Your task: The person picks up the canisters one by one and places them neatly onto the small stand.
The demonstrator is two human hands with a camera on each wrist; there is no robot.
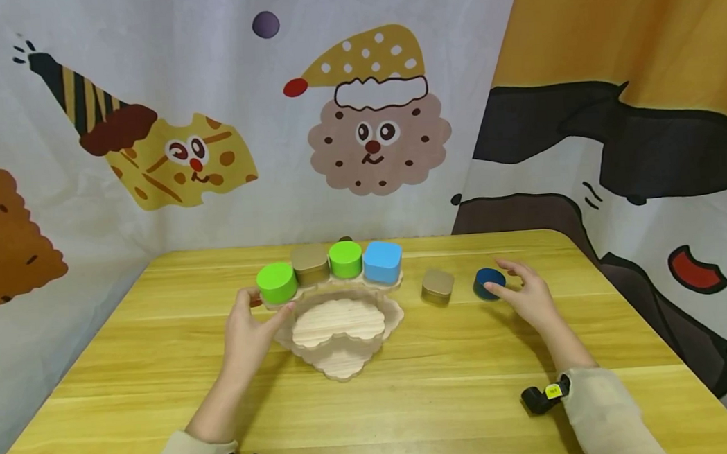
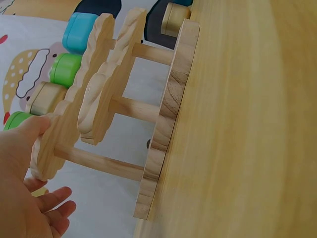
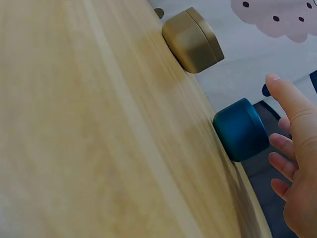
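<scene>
A tiered wooden stand (image 1: 394,315) with scalloped edges stands on the table, its tiers joined by round posts. My left hand (image 1: 245,338) pinches the left end of its top tier, thumb over the edge, other fingers below, as the left wrist view shows. Along that tier sit two green tins (image 1: 277,283), a gold tin (image 1: 310,265) and a light blue tin (image 1: 383,262). To the right, my right hand (image 1: 533,300) hovers around a dark blue round tin (image 3: 241,130), thumb and fingers spread apart. The tin rests on the table.
Another gold tin (image 1: 437,287) stands on the wooden table (image 1: 449,402) between the stand and the dark blue tin. A curtain (image 1: 222,69) with cartoon prints hangs behind the table's far edge.
</scene>
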